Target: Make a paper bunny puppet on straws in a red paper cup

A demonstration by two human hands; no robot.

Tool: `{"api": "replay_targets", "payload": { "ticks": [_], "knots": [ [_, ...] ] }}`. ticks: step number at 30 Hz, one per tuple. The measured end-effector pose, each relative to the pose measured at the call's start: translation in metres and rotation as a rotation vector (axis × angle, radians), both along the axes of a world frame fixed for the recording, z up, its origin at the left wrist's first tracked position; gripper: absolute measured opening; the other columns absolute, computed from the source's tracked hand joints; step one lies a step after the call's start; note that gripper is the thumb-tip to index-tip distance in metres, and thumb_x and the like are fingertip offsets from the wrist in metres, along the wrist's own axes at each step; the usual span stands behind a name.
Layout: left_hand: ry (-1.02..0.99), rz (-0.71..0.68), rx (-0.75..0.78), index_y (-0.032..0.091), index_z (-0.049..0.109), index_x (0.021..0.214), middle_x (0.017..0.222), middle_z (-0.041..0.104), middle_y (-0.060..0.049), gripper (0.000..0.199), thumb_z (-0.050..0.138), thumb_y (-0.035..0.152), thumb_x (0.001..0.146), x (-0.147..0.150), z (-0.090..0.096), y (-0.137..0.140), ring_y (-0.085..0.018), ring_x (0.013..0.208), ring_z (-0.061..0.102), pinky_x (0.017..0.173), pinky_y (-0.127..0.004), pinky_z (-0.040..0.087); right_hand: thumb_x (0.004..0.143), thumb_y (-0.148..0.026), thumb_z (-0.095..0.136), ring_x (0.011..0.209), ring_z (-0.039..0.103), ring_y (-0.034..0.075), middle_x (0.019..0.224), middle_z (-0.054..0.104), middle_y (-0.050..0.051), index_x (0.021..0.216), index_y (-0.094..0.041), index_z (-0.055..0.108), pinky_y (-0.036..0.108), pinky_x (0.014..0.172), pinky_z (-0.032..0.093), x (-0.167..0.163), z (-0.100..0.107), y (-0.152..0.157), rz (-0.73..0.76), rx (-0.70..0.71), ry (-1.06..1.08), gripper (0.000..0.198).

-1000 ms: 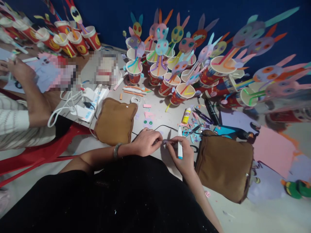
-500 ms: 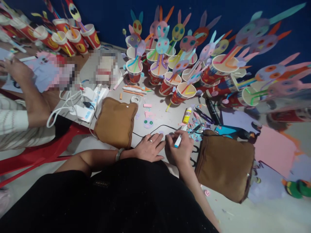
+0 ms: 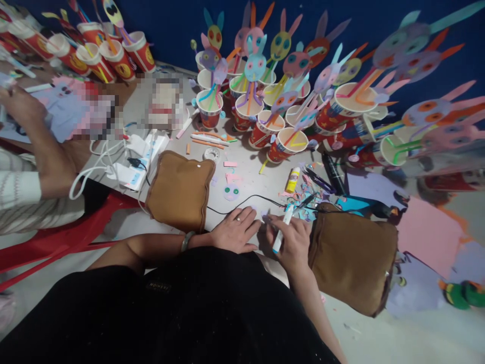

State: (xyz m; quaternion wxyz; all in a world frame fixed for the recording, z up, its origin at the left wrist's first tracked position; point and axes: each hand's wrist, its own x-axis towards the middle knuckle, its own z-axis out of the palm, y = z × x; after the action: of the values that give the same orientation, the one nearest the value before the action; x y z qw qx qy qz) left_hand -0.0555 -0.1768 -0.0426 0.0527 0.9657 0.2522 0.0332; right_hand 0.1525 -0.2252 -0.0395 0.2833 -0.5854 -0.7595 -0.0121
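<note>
1. Here, holding a blue-ended white marker across the right hand: round, smooth, likely light and stiff, best gripped round its middle
2. Gripped with bent fingers; cannot tell if also pinching the purple paper bit by the fingertips, likely thin, easy to rip
3. Resting the left hand flat on the table, fingers spread
</note>
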Motion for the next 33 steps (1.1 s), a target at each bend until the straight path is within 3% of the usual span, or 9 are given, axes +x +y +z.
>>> {"api": "replay_targets", "payload": {
  "ticks": [5,12,20,25,33],
  "knots": [
    [0.002,0.0,-0.014,0.01,0.05,0.144,0.151,0.051,-0.021,0.07,0.047,0.062,0.098,0.001,0.001,-0.001,-0.034,0.146,0.04,0.117,-0.044,0.029,0.09,-0.022,0.065,0.103,0.067,0.027,0.111,0.079,0.004,0.105,-0.028,0.068,0.045,0.094,0.042,0.001,-0.005,-0.002,0.043,-0.134,-0.019,0.016],
    [-0.004,-0.012,-0.013,0.011,0.05,0.145,0.153,0.05,-0.019,0.071,0.047,0.063,0.097,0.0,-0.003,-0.001,-0.033,0.148,0.038,0.119,-0.044,0.028,0.093,-0.021,0.064,0.105,0.066,0.027,0.117,0.078,0.004,0.109,-0.026,0.065,0.044,0.096,0.039,-0.004,-0.002,0.004,0.069,-0.045,-0.028,0.016],
    [-0.004,-0.039,-0.021,0.012,0.051,0.144,0.156,0.048,-0.019,0.071,0.045,0.065,0.098,0.002,-0.006,0.001,-0.033,0.148,0.039,0.121,-0.045,0.025,0.095,-0.027,0.062,0.107,0.065,0.027,0.115,0.079,0.004,0.103,-0.027,0.067,0.045,0.096,0.039,-0.007,-0.007,0.002,0.023,-0.132,0.011,0.009],
    [-0.023,-0.051,-0.025,0.01,0.052,0.143,0.156,0.048,-0.02,0.072,0.044,0.065,0.098,0.002,-0.007,0.003,-0.035,0.148,0.04,0.122,-0.047,0.024,0.094,-0.021,0.062,0.106,0.066,0.027,0.115,0.079,0.004,0.109,-0.027,0.066,0.045,0.095,0.04,-0.011,-0.007,0.0,0.019,-0.073,-0.002,0.017],
    [-0.047,-0.06,-0.041,0.009,0.053,0.143,0.154,0.049,-0.022,0.073,0.046,0.065,0.097,0.001,-0.01,0.005,-0.034,0.15,0.037,0.125,-0.05,0.021,0.095,-0.023,0.061,0.102,0.067,0.027,0.12,0.077,0.007,0.109,-0.026,0.065,0.045,0.093,0.041,-0.018,-0.012,-0.005,-0.052,-0.092,0.016,0.015]
  ]
}}
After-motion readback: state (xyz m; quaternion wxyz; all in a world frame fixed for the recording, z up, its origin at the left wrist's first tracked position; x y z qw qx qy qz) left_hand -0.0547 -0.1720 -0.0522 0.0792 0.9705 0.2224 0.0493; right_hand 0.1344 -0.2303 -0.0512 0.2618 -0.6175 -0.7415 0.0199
